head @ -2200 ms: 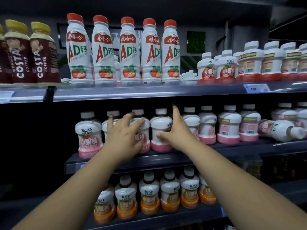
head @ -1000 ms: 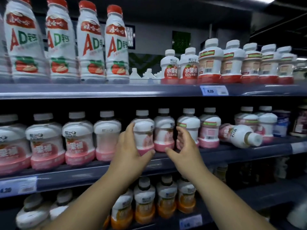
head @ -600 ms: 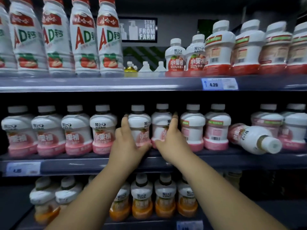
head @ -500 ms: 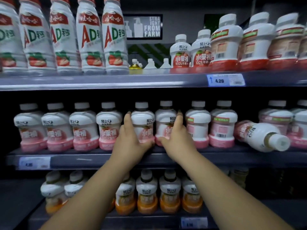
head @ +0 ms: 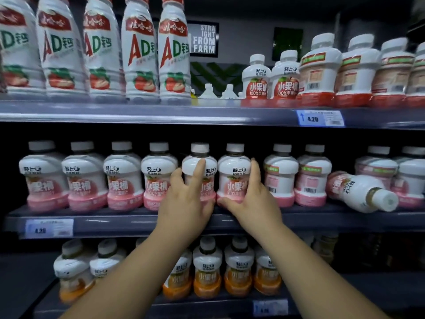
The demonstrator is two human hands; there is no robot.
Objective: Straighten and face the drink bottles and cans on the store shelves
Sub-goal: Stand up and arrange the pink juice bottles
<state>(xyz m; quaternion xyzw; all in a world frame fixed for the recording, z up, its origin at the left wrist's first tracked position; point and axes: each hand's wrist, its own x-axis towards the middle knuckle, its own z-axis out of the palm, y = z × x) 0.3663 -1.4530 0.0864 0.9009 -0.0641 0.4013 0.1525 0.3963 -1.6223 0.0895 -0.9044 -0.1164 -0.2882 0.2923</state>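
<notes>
A row of squat white bottles with pink bases stands on the middle shelf (head: 138,218). My left hand (head: 186,201) grips one pink bottle (head: 199,162) near the row's middle, forefinger up its front. My right hand (head: 250,201) grips the neighbouring pink bottle (head: 233,178), whose label faces forward. To the right, two pink bottles (head: 279,173) show their barcode backs. Further right, one pink bottle (head: 361,192) lies tipped on its side, cap toward me.
Tall white AD bottles (head: 138,54) fill the top shelf's left; squat red-based bottles (head: 317,70) stand at its right, several turned backward. Orange-based bottles (head: 207,268) sit on the lower shelf (head: 207,305). Price tags (head: 320,118) hang on the shelf edges.
Both hands shifted right along the pink row, from earlier bottles to these two. The right-hand bottle's label has come round to the front. The view moved closer.
</notes>
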